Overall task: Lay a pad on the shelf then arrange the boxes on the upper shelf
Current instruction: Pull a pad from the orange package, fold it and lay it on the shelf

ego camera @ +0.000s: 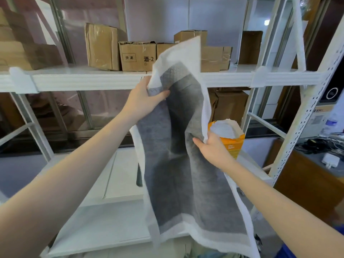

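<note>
Your left hand [147, 97] and right hand [210, 146] both pinch the half-folded grey pad [176, 164]; lay it creased and boxes [137, 55] may sit unevenly.

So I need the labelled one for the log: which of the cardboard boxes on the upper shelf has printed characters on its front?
The short box second from the left, beside the tall leaning box; it alone shows print.
</note>
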A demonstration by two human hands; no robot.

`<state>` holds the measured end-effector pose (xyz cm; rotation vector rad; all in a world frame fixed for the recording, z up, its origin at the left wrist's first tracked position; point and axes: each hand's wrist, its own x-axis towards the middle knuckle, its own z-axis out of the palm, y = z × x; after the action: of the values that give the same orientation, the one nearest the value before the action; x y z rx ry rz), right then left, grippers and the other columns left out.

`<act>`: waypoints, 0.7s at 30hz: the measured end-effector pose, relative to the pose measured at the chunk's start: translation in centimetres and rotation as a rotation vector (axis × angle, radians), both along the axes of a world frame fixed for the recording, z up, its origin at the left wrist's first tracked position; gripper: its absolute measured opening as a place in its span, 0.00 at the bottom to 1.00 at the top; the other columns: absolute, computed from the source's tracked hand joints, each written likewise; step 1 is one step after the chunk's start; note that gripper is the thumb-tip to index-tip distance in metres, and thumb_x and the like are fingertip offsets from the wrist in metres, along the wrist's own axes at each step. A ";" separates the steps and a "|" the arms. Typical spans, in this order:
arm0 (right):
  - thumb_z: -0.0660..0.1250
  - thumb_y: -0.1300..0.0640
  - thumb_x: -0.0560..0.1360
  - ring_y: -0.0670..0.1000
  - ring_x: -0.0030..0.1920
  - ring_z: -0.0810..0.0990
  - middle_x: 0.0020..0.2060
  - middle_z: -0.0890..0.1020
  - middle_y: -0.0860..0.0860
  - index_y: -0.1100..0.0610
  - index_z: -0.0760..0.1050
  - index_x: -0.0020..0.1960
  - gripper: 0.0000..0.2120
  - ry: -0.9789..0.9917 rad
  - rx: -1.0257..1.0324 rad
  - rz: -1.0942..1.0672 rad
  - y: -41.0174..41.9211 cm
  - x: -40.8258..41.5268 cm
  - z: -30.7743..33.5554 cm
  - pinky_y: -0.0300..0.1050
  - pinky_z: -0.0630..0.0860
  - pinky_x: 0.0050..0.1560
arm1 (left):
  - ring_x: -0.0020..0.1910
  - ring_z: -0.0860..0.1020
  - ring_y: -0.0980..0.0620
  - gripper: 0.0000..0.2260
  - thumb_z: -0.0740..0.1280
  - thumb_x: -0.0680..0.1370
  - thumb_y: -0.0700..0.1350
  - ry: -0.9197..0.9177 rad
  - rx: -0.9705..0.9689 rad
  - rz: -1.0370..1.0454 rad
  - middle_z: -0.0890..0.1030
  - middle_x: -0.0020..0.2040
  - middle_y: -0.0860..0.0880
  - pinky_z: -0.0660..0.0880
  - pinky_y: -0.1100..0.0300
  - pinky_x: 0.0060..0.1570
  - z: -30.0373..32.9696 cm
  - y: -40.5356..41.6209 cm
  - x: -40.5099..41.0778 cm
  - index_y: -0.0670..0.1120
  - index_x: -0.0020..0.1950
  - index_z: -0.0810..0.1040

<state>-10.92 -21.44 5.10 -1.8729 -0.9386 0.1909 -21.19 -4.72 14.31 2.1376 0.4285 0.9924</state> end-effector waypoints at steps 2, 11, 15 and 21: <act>0.61 0.53 0.78 0.55 0.54 0.78 0.53 0.81 0.55 0.59 0.73 0.59 0.13 -0.057 0.003 0.018 0.7 -0.4 0.0 0.50 0.75 0.56 | 0.58 0.76 0.51 0.23 0.67 0.75 0.52 0.017 -0.094 -0.039 0.77 0.59 0.51 0.73 0.53 0.57 -0.7 -0.5 0.5 0.49 0.68 0.67; 0.68 0.38 0.68 0.55 0.50 0.81 0.47 0.83 0.56 0.59 0.76 0.56 0.28 -0.172 -0.002 0.024 2.9 -2.3 0.4 0.57 0.79 0.50 | 0.60 0.76 0.51 0.25 0.64 0.78 0.46 0.033 -0.458 -0.347 0.76 0.63 0.50 0.76 0.54 0.57 -1.5 -3.0 1.9 0.49 0.73 0.59; 0.63 0.36 0.65 0.54 0.45 0.81 0.40 0.84 0.53 0.56 0.79 0.48 0.25 -0.095 0.099 -0.065 3.3 -2.0 1.0 0.59 0.79 0.46 | 0.59 0.76 0.55 0.28 0.64 0.76 0.56 0.078 -0.470 -0.350 0.76 0.61 0.55 0.73 0.58 0.58 -1.9 -3.4 1.6 0.50 0.73 0.60; 0.63 0.52 0.76 0.56 0.50 0.81 0.48 0.83 0.58 0.61 0.78 0.53 0.13 0.062 0.206 -0.102 3.2 -0.6 1.9 0.58 0.77 0.54 | 0.51 0.71 0.73 0.38 0.73 0.70 0.52 0.455 -0.150 -0.380 0.74 0.56 0.60 0.68 0.68 0.58 -3.4 -3.1 -0.8 0.51 0.74 0.57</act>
<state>-11.56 -18.24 7.00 -1.7100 -0.7879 0.0869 -22.01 -7.86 10.93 2.1897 0.2812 0.2516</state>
